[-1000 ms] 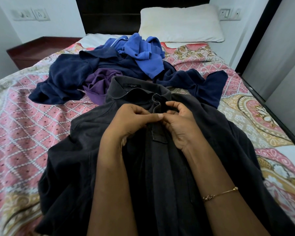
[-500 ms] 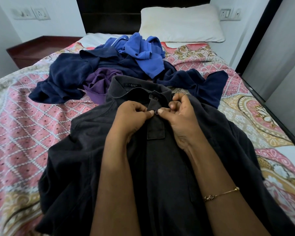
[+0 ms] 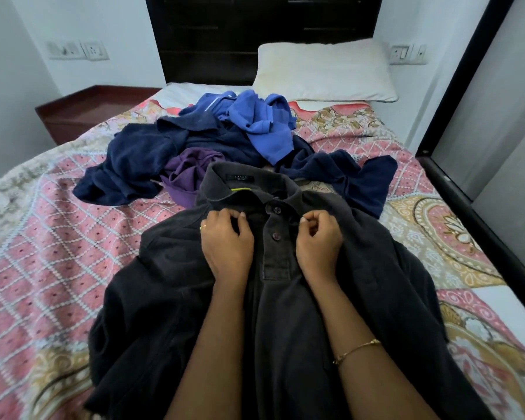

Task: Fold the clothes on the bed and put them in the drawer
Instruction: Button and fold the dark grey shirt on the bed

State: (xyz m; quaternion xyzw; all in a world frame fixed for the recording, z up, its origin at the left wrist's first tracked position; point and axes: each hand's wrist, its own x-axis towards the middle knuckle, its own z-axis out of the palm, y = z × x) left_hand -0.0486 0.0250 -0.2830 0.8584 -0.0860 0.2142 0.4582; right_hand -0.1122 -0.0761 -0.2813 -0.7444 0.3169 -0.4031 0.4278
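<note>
From the head camera, a dark grey polo shirt (image 3: 285, 313) is lying front-up on the patterned pink bedspread (image 3: 58, 253). The left hand (image 3: 226, 241) and right hand (image 3: 317, 242) are each pinching its fabric with curled fingers, either side of the buttoned placket. Beyond, navy, purple and blue clothes (image 3: 225, 150) are lying heaped before a white pillow (image 3: 325, 71) and dark headboard (image 3: 255, 34).

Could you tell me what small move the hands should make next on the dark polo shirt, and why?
Probably slide both hands outward to flatten the chest. The dark polo shirt lies face up, placket buttoned, left hand and right hand either side of it, yet its body is rumpled and unfolded.
</note>
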